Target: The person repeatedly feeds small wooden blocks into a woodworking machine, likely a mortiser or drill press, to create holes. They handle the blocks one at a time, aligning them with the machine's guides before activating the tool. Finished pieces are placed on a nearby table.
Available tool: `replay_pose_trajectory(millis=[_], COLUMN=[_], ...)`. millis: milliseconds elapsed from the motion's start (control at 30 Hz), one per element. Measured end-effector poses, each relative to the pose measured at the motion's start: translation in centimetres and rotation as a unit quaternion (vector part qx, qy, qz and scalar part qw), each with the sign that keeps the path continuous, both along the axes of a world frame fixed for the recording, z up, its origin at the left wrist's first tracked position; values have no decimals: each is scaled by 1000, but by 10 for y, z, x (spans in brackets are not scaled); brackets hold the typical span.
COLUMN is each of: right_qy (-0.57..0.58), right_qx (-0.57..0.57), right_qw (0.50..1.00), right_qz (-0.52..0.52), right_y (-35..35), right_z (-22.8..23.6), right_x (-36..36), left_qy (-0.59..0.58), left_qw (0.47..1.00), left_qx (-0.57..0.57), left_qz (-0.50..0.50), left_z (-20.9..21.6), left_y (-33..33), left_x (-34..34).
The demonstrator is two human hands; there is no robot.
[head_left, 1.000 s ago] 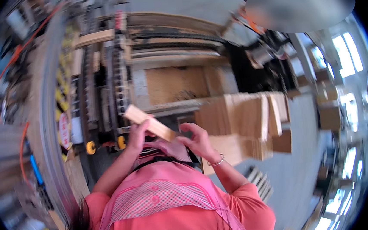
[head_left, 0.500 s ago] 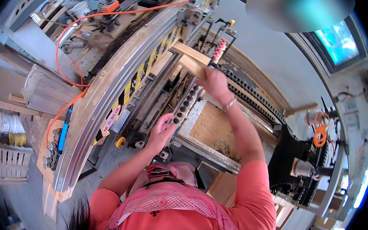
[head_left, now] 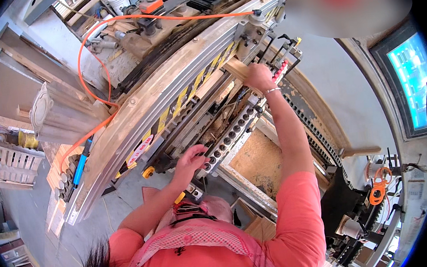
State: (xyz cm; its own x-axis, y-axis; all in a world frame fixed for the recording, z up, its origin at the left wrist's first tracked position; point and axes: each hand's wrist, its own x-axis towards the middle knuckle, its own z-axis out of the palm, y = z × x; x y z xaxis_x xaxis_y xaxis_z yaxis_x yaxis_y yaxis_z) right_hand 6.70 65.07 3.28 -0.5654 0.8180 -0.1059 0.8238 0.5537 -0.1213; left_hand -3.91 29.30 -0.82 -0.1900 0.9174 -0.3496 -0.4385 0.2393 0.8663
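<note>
My right hand [head_left: 259, 78] is stretched to the far end of the machine, its fingers closed round the right end of a short pale wooden board [head_left: 237, 69]. Part of that board is hidden under the hand. My left hand [head_left: 191, 164] hovers with curled, parted fingers and nothing in them. It is close to the near end of a metal bar [head_left: 223, 152] that carries a row of round black holes or cups. Another light wooden strip [head_left: 210, 85] lies along the machine's rail, to the left of the held board.
A long curved-looking beam [head_left: 135, 97] with yellow-black striping runs along the left. An orange hose [head_left: 80, 68] loops over it. Right of the bar is a sawdust-covered tray [head_left: 256, 163]. A toothed track [head_left: 309, 141] and a lit screen [head_left: 412, 77] stand on the right.
My right hand has moved farther away along the machine, and the wood is now at the far end of the rail. My left hand stays near the bar. The view has shifted.
</note>
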Motion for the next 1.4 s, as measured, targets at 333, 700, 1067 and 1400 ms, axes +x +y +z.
replay_pose_trajectory(millis=[333,700,1067,1400], right_qy=[133,12,42,6], right_qx=[-288,14,62,57], right_qw=[940,1000,997,997], right_qz=[123,-6,-17,-47], right_y=[-155,-42,-15,-23], right_z=[65,10,-29,-18], right_x=[50,22,3,10], left_qy=[-117,21,198,136], left_qw=[989,995,972,987], left_qx=[68,81,125,81], left_qz=[-64,49,36,21], left_z=[-9,-11,-18,-13], left_y=[67,-11,-78,-72], left_x=[25,11,7,11])
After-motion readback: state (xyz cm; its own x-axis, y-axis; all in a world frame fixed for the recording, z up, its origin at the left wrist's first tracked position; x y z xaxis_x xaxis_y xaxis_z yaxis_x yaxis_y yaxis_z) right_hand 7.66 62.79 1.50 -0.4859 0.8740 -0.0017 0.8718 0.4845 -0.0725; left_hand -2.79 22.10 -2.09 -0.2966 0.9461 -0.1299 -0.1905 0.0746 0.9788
